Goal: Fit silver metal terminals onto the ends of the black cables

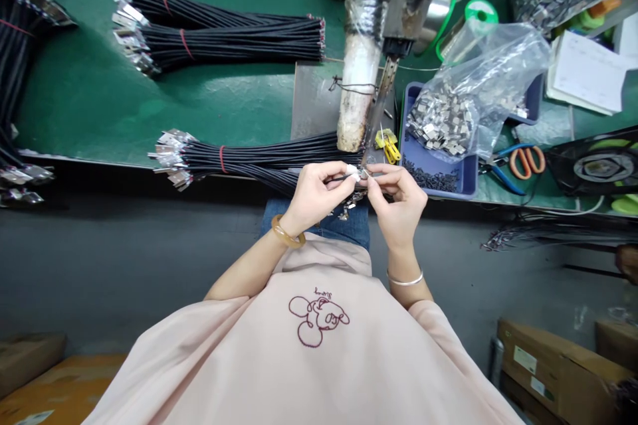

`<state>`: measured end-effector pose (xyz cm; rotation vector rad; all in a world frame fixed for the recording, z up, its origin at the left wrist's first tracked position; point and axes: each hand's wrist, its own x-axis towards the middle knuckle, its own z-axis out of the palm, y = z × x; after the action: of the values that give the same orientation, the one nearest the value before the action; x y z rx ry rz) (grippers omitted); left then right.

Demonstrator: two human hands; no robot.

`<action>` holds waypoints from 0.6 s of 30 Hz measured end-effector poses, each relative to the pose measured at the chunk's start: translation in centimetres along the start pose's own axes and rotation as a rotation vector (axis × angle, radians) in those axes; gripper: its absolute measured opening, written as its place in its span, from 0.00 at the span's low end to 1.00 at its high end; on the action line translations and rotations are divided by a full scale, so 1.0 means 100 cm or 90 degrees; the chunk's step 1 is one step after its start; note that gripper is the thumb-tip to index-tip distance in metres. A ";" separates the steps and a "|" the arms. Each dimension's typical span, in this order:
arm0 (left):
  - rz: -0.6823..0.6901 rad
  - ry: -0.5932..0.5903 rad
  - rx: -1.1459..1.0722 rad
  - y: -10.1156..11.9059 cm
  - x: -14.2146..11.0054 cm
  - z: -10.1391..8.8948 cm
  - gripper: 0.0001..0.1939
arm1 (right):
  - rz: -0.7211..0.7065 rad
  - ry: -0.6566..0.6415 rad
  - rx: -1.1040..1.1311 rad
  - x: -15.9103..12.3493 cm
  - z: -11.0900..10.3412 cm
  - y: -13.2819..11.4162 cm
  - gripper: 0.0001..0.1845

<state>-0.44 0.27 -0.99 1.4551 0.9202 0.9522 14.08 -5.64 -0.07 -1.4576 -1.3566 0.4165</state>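
At the bench's front edge, my left hand (318, 194) is closed, thumb against forefinger, on the end of a black cable (336, 179). White wrapping shows on its fingertips. My right hand (399, 198) pinches something small and pale right beside that end; its kind is too small to make out. The two hands' fingertips almost meet. Behind them lies a bundle of black cables (259, 158) with silvery metal connectors at its left end and a red band around it. A soldering iron (381, 103) in a stand points down just above my fingers.
Two banded cable bundles (239, 40) lie at the back left, more cables (17, 60) at the far left. To the right are a purple tray (467, 179) of small metal parts, a plastic bag (513, 56), pliers (523, 159), a paper pad (585, 73) and a fan (598, 165).
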 end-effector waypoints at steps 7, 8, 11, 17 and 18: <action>-0.008 0.030 -0.035 0.005 0.004 0.004 0.06 | -0.114 0.015 -0.091 0.003 0.001 0.002 0.05; -0.010 0.032 -0.033 0.005 0.004 0.004 0.06 | -0.120 0.015 -0.092 0.003 0.002 0.002 0.05; -0.004 0.053 -0.031 0.005 0.005 0.005 0.06 | -0.133 0.022 -0.100 0.006 0.003 0.001 0.06; 0.019 0.093 -0.040 0.002 0.005 0.007 0.05 | -0.169 0.014 -0.124 0.008 0.000 -0.005 0.07; 0.014 0.093 -0.041 0.002 0.005 0.007 0.05 | -0.177 0.012 -0.124 0.008 -0.001 -0.005 0.08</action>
<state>0.38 0.47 -0.79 1.3577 0.9722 1.1064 14.12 -5.11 0.66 -1.3980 -1.5932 0.0935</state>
